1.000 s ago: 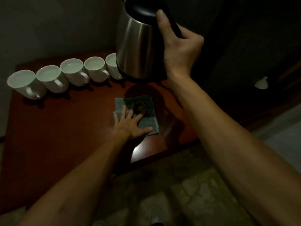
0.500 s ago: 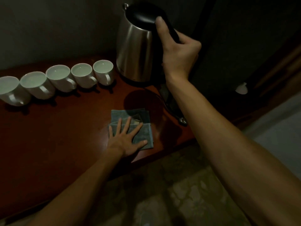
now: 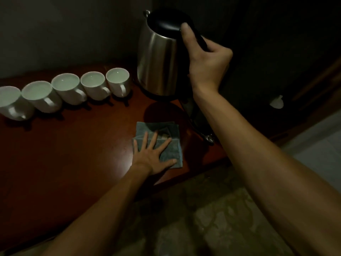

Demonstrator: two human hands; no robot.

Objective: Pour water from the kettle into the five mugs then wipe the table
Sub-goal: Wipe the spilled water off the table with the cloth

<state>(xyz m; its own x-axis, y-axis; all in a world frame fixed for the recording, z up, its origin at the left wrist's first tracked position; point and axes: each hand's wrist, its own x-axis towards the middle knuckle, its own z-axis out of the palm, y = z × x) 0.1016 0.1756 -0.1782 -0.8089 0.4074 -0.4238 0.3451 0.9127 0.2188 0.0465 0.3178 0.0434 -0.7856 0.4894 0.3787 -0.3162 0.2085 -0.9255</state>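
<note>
My right hand [image 3: 206, 61] grips the black handle of the kettle [image 3: 158, 58], which stands upright at the table's [image 3: 64, 145] back right corner, spout towards the wall (brushed steel, black lid). Five white mugs [image 3: 73, 88], filled, line the back edge, handles towards me. My left hand [image 3: 153, 154] presses flat, fingers spread, on the folded grey-blue cloth [image 3: 166, 141] near the front edge.

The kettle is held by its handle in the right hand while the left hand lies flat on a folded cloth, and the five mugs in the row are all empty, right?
Not quite: the head view shows water in all five mugs. The rest holds: the right hand grips the kettle by its handle, and the left hand lies flat on the folded cloth.
</note>
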